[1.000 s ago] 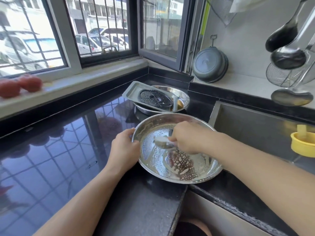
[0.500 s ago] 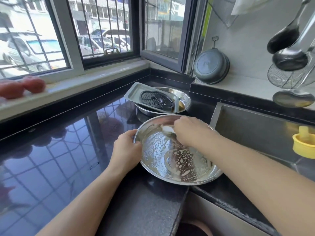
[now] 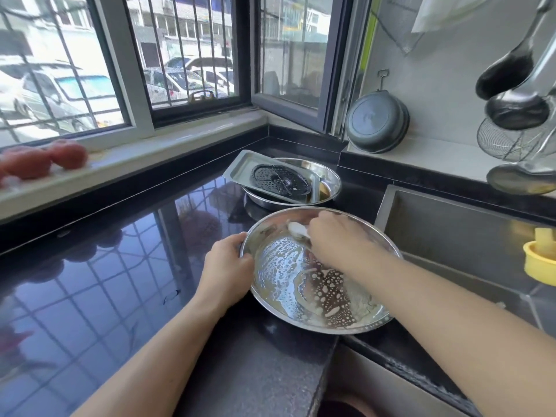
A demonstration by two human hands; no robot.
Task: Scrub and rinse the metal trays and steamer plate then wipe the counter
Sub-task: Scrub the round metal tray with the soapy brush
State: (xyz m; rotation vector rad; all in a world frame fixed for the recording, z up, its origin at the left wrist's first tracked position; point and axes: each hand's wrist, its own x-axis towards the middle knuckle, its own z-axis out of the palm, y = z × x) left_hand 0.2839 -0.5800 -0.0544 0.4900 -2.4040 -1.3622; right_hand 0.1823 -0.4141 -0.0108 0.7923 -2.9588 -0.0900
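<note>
A round metal tray, covered in soap suds, rests on the black counter beside the sink. My left hand grips its left rim. My right hand holds a white scrubber against the tray's far inner edge. Behind it, a rectangular metal tray with a dark perforated steamer plate on it lies tilted across a second round metal tray.
The steel sink lies to the right, with a yellow holder on its edge. Ladles and a wire strainer hang at the upper right. A dark pan leans against the wall. Tomatoes sit on the windowsill.
My right hand has moved the scrubber from the tray's middle up to its far edge. My left hand keeps its grip on the rim.
</note>
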